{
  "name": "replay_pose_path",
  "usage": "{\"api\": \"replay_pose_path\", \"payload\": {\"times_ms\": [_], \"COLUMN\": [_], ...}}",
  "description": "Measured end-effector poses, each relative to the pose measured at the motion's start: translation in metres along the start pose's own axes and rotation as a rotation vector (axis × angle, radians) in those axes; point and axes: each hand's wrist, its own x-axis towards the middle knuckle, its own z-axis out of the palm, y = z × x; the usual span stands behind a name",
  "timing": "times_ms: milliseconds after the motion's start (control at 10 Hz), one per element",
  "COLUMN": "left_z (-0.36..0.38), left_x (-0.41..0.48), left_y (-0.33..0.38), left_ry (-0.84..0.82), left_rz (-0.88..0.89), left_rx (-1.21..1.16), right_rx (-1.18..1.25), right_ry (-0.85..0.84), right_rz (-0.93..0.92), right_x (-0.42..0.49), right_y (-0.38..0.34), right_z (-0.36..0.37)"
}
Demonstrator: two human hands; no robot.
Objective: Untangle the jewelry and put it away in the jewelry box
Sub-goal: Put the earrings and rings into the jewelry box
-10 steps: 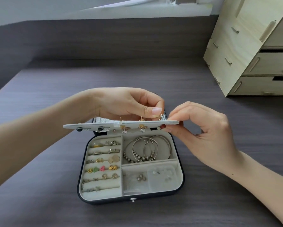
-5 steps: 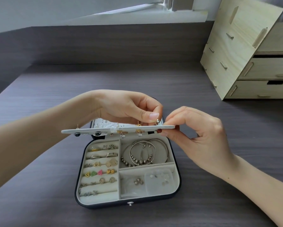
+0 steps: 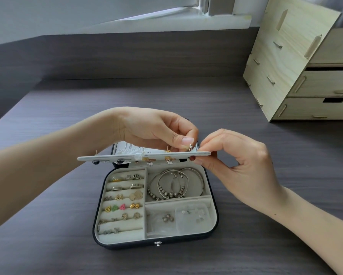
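A black jewelry box (image 3: 212, 233) lies open on the table, lined in cream. A flat white earring panel (image 3: 127, 157) hangs level above its back edge, with several earrings pinned through it. My right hand (image 3: 240, 165) pinches the panel's right end. My left hand (image 3: 156, 130) reaches over the panel and pinches a small earring back (image 3: 190, 146) on a post near that end. In the box, rings and stud earrings (image 3: 125, 205) sit in the left rows, silver bangles (image 3: 174, 185) at top right, and small loose pieces (image 3: 168, 218) at bottom right.
A light wooden drawer unit (image 3: 297, 76) stands at the back right of the dark wood-grain table (image 3: 266, 245). A low dark wall and a window sill (image 3: 166, 22) run along the back.
Both hands and the panel keep the same hold; the camera has shifted slightly, so the box sits a little lower in view.
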Motion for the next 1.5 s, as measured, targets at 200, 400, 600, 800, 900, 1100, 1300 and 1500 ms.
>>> {"api": "replay_pose_path", "payload": {"times_ms": [200,400,600,800,900,1100,1300,1500], "left_z": [-0.001,0.000,0.001,0.002,0.003,0.005,0.006,0.013], "left_x": [-0.001,-0.001,-0.001,-0.001,-0.001,-0.003,-0.006,-0.008], "left_y": [0.001,0.000,0.001,0.004,0.006,0.010,0.025,0.051], "left_ry": [0.000,-0.003,-0.004,-0.021,-0.006,0.021,0.042,0.121], "left_rz": [-0.031,-0.046,-0.045,-0.052,-0.058,-0.069,-0.123,-0.189], "left_rx": [-0.033,-0.088,-0.119,-0.132,-0.109,-0.019,0.145,0.481], "right_rx": [0.002,-0.008,-0.001,-0.003,0.000,0.001,0.003,-0.001], "right_ry": [0.005,0.001,-0.004,-0.005,-0.005,0.003,0.005,0.015], "right_rz": [0.003,0.000,-0.003,-0.006,-0.006,-0.004,0.007,0.022], "right_x": [0.000,0.000,0.001,0.001,0.000,0.001,0.001,0.001], "right_y": [0.000,0.001,0.001,0.000,0.000,0.000,-0.002,0.000], "right_z": [0.000,0.000,0.000,0.000,0.000,0.000,0.001,0.001]}}
